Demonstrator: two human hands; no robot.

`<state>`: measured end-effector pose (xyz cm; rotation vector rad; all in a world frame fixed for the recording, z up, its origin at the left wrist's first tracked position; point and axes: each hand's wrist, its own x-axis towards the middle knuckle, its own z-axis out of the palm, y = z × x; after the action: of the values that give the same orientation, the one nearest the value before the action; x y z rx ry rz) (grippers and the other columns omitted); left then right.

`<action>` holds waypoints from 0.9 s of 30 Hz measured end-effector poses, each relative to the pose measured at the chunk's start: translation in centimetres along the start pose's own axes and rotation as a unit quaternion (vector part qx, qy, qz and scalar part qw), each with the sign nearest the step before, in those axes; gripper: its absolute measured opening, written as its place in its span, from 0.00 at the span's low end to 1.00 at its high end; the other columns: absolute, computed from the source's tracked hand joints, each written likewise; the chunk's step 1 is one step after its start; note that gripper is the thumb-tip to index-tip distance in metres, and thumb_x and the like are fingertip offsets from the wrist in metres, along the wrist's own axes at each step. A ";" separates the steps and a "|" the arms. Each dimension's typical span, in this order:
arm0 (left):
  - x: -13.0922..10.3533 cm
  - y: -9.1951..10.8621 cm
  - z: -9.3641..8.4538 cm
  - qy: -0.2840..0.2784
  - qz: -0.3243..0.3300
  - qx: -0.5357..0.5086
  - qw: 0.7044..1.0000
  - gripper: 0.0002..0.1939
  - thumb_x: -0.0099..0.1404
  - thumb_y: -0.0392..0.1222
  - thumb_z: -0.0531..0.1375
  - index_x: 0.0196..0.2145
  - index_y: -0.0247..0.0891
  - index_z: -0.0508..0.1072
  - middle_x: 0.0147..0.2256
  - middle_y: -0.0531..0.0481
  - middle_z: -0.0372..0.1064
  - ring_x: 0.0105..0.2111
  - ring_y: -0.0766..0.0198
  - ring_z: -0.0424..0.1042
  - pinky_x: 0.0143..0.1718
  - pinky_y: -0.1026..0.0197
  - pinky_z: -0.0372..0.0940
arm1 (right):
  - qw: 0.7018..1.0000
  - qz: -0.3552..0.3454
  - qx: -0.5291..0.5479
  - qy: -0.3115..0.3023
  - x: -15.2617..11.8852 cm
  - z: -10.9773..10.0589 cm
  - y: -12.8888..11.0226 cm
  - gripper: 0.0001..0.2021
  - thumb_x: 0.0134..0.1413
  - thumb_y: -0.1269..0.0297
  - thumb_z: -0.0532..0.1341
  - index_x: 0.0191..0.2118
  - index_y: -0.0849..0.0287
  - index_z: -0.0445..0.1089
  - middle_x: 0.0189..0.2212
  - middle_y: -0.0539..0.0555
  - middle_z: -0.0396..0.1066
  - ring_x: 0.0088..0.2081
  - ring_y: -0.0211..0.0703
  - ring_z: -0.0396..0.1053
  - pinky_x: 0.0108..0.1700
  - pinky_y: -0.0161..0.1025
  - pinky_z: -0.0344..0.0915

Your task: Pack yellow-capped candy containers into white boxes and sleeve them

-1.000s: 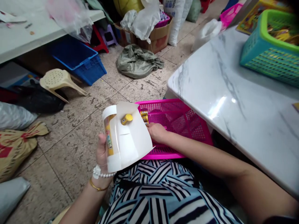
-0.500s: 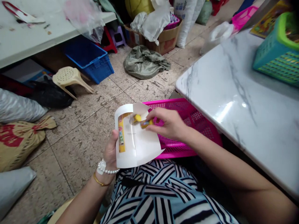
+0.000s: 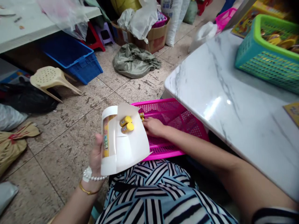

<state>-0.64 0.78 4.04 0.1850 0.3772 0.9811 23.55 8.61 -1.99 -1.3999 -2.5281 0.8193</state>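
My left hand (image 3: 96, 155) grips the left side of a curved white card package (image 3: 127, 152) with a clear window and a yellow printed strip. Two small yellow-capped tubs (image 3: 126, 120) lie side by side on its inner face. My right hand (image 3: 153, 127) is down in the pink mesh basket (image 3: 173, 153), just beyond the card's right edge. Its fingers are bent together beside another small yellow tub (image 3: 141, 115). The card hides part of the fingertips, so what they hold cannot be made out.
A marble-patterned table (image 3: 201, 81) overhangs the basket on the right, bearing a green and teal basket (image 3: 257, 56). On the floor are a cream stool (image 3: 50, 76), a blue crate (image 3: 84, 68) and a grey-green sack (image 3: 133, 62). A white table (image 3: 23, 34) stands at far left.
My right hand has let go of a yellow-capped tub, leaving it beside the other on the card, and has moved down into the pink basket. My left hand still holds the card.
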 end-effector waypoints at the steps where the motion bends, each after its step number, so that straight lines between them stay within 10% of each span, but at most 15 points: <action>1: 0.0 0.0 0.1 0.004 -0.016 0.007 1.000 0.34 0.71 0.55 0.56 0.70 0.48 0.53 0.58 0.48 0.73 0.64 0.51 0.64 0.68 0.49 0.53 | 1.000 -0.006 0.000 -0.006 0.0 0.8 0.1 0.10 0.50 0.67 0.69 0.41 0.60 0.77 0.42 0.58 0.77 0.42 0.46 0.72 0.44 0.40 0.67; 4: 0.0 0.1 0.6 0.022 -0.022 0.019 0.999 0.35 0.69 0.55 0.59 0.69 0.46 0.56 0.57 0.46 0.74 0.63 0.49 0.65 0.67 0.47 0.55 | 1.000 0.003 0.010 0.025 -0.2 0.3 0.4 0.11 0.52 0.69 0.66 0.43 0.63 0.76 0.44 0.61 0.75 0.45 0.48 0.72 0.47 0.42 0.68; 9: 0.2 -0.1 1.0 0.030 -0.022 0.053 0.998 0.29 0.70 0.56 0.58 0.64 0.42 0.66 0.53 0.45 0.77 0.60 0.49 0.69 0.66 0.45 0.57 | 0.986 0.000 0.063 0.153 -1.7 -7.3 -0.7 0.20 0.56 0.72 0.61 0.55 0.61 0.72 0.47 0.58 0.75 0.45 0.45 0.72 0.47 0.41 0.67; 13: 0.6 -0.4 1.3 0.024 -0.039 0.069 0.997 0.27 0.70 0.56 0.57 0.60 0.39 0.71 0.52 0.44 0.77 0.58 0.47 0.70 0.65 0.46 0.59 | 0.988 -0.077 0.095 0.097 -3.4 -10.4 -5.0 0.23 0.51 0.67 0.67 0.54 0.59 0.68 0.38 0.52 0.77 0.33 0.39 0.72 0.35 0.35 0.64; 18: 0.5 -0.7 1.3 0.047 -0.060 0.089 0.993 0.26 0.68 0.56 0.60 0.58 0.40 0.73 0.52 0.44 0.77 0.60 0.46 0.69 0.65 0.44 0.59 | 0.992 -0.099 -0.040 0.060 -3.3 -8.2 -7.6 0.18 0.52 0.55 0.70 0.44 0.59 0.72 0.40 0.57 0.77 0.37 0.46 0.73 0.32 0.36 0.59; 22: 0.3 -0.5 1.2 0.048 -0.039 0.065 0.996 0.27 0.68 0.56 0.60 0.60 0.42 0.71 0.53 0.45 0.77 0.60 0.45 0.69 0.65 0.42 0.59 | 0.988 -0.017 0.033 0.151 -2.3 -7.0 -4.5 0.15 0.63 0.51 0.61 0.44 0.59 0.73 0.38 0.55 0.77 0.35 0.41 0.72 0.36 0.37 0.63; 27: 0.6 -0.4 1.7 0.039 -0.012 0.033 0.999 0.34 0.67 0.54 0.62 0.68 0.52 0.58 0.59 0.48 0.72 0.61 0.47 0.68 0.66 0.44 0.57 | 0.997 0.058 -0.039 0.019 -0.5 -4.1 -0.4 0.10 0.59 0.63 0.63 0.46 0.58 0.75 0.43 0.58 0.76 0.40 0.48 0.73 0.39 0.40 0.65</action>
<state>0.61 1.09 5.30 0.2014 0.4816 0.9537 25.06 9.62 1.71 -1.5822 -2.4959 0.7132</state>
